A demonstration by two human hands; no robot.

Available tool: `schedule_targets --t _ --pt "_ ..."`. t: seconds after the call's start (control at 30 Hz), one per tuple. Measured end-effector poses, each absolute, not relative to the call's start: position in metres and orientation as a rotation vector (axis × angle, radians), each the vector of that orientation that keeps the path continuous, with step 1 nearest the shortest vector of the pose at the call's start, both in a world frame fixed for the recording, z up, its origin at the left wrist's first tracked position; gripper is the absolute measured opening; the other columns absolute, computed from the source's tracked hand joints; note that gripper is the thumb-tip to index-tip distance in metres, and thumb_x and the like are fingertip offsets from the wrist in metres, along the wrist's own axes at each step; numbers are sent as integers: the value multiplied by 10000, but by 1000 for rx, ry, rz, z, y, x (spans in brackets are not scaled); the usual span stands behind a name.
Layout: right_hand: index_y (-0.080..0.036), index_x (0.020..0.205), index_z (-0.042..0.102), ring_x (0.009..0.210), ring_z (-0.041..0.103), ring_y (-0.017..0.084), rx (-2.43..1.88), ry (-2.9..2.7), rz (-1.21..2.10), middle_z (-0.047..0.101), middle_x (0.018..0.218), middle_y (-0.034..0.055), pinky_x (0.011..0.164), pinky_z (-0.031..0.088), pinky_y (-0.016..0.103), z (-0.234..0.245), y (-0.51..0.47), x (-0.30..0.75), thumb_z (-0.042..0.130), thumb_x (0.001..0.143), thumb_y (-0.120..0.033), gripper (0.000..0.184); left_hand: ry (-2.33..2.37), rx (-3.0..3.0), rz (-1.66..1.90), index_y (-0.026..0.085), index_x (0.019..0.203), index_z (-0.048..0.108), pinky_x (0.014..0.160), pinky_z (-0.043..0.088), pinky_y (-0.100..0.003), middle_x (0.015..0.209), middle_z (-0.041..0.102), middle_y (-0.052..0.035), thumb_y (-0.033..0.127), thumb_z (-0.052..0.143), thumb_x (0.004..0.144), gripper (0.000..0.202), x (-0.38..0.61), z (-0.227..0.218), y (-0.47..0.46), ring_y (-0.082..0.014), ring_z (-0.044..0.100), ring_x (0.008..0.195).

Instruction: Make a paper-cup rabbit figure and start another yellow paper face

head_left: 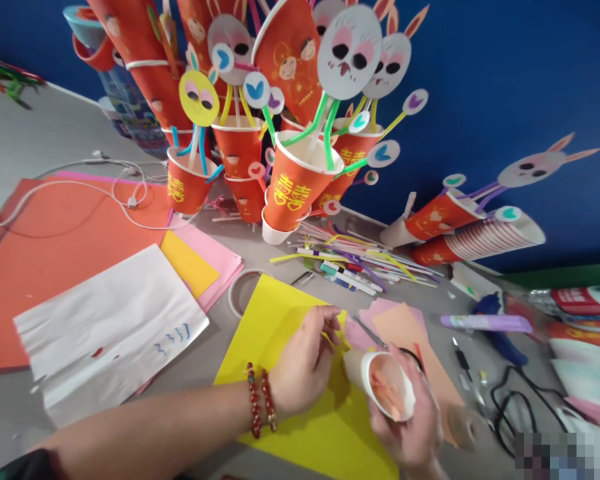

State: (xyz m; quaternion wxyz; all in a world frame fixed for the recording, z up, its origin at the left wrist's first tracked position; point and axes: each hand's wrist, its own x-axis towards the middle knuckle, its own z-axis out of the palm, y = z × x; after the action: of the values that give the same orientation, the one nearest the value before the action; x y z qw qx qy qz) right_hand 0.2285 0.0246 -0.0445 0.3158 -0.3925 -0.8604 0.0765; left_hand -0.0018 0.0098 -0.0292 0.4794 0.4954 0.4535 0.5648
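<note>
My left hand (307,357), with a beaded bracelet on its wrist, hovers over a yellow paper sheet (275,333); its fingers are curled in a pinch near the bottom of a paper cup, and what they hold is too small to name. My right hand (413,427) grips a white-lined paper cup (383,387) lying on its side, mouth toward me. Scissors (373,335) with black handles lie just behind the cup on pink and peach paper (405,327).
Red cups with bunny faces on straws (300,180) stand stacked at the back. Loose straws and pens (355,267) lie behind the yellow sheet. White paper (110,327), orange and pink sheets lie left. A stack of cups (480,240), a purple glue stick (485,323) and cables lie right.
</note>
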Motion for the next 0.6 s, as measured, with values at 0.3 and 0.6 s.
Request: schedule_targets --t 0.3,0.6 --pt "-149 1533 346 1052 703 426 -1046 -2254 328 642 1273 271 774 612 584 -51 23 239 642 882 -352 744 1104 1239 1348 199 1288 412 791 534 -336 1049 553 -74 -74 376 769 587 -5 -25 11 -176 570 880" --pt "-165 1533 337 1054 708 398 -1002 -2260 349 637 1295 259 791 613 555 -43 25 231 628 892 -363 732 1100 1283 1340 186 1282 414 790 535 -340 1087 544 -90 -66 394 760 580 -5 -25 11 -166 570 866"
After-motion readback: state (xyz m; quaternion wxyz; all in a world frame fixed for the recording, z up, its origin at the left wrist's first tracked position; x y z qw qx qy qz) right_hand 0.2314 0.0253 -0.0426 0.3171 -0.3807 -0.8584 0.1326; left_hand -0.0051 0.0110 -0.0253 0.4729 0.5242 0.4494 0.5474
